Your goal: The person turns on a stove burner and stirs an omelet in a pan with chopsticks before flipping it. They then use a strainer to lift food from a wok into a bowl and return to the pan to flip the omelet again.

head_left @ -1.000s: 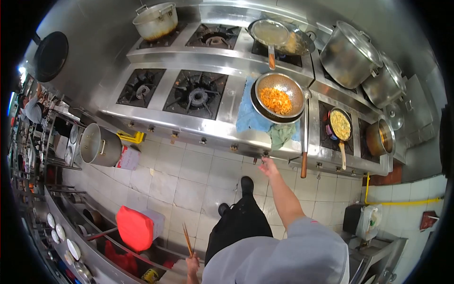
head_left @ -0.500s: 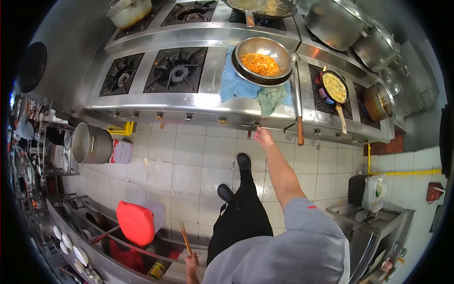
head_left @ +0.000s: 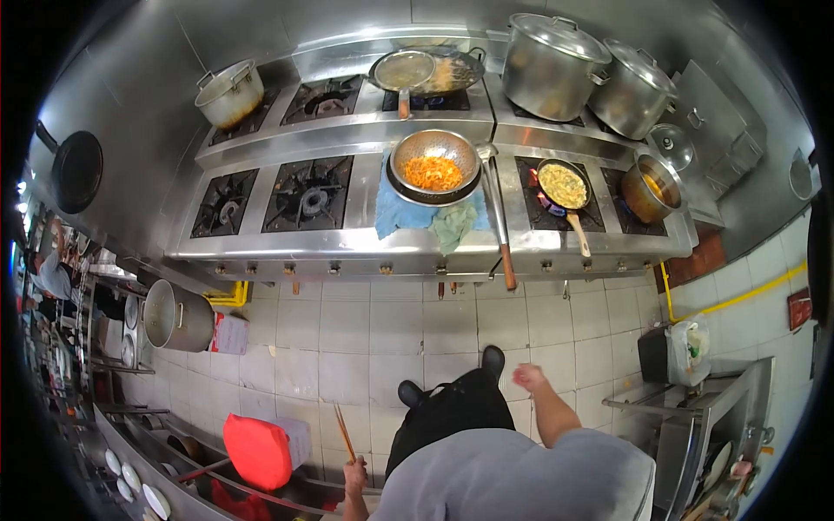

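Note:
My left hand (head_left: 354,475) is closed around a pair of long chopsticks (head_left: 344,431), low at my side and pointing up. My right hand (head_left: 527,378) hangs over the tiled floor, away from the stove; it looks loosely open and I see nothing in it. On the stove front, a perforated metal colander (head_left: 469,154) with orange shredded food (head_left: 432,174) sits over a dark pan, on a blue cloth (head_left: 393,215) with a green cloth (head_left: 453,227) beside it. A frying pan (head_left: 587,184) with yellowish, egg-like food (head_left: 561,185) stands over a lit burner.
A wooden-handled tool (head_left: 507,260) sticks out past the stove edge. Large lidded pots (head_left: 550,74) and a wok (head_left: 465,80) with a strainer (head_left: 405,69) stand at the back. A red-topped stool (head_left: 257,453) is at left, a metal rack (head_left: 695,412) at right.
My right hand has drawn back from the knobs on the stove front toward my body. I stand farther from the stove, and my view has tilted up. The chopsticks stay in my left hand.

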{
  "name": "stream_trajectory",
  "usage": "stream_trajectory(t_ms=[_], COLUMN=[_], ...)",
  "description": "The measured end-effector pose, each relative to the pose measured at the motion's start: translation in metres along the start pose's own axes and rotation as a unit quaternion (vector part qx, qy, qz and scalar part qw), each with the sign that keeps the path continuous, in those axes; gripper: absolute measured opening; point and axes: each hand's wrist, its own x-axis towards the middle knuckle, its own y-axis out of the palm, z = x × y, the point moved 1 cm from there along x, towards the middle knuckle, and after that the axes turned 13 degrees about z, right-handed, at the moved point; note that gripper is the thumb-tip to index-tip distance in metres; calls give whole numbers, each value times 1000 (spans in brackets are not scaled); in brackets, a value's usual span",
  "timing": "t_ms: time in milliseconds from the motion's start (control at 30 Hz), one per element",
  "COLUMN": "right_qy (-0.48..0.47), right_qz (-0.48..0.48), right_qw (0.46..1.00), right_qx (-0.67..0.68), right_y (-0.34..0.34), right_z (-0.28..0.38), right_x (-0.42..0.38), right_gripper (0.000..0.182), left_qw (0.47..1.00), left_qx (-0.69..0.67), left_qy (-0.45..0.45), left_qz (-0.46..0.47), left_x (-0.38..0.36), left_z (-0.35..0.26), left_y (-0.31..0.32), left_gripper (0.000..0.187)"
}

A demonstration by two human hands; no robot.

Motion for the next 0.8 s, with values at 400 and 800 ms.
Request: stream_trajectory(t_ms=[400, 800], right_qy=[-341, -290], right_qz=[-46, 55], right_qw=[937, 930], right_qx=[-63, -219], right_y=[-36, 49], right_z=[247, 418], right_x=[-46, -25], right_gripper=[56, 32], left_qw=[992, 973], left_qx=[114, 207], left_qy=[36, 56], left_qz=[46, 89], left_x=[-3, -18], left_z=[-112, -158], left_y=[117, 253], left_gripper=[32, 37])
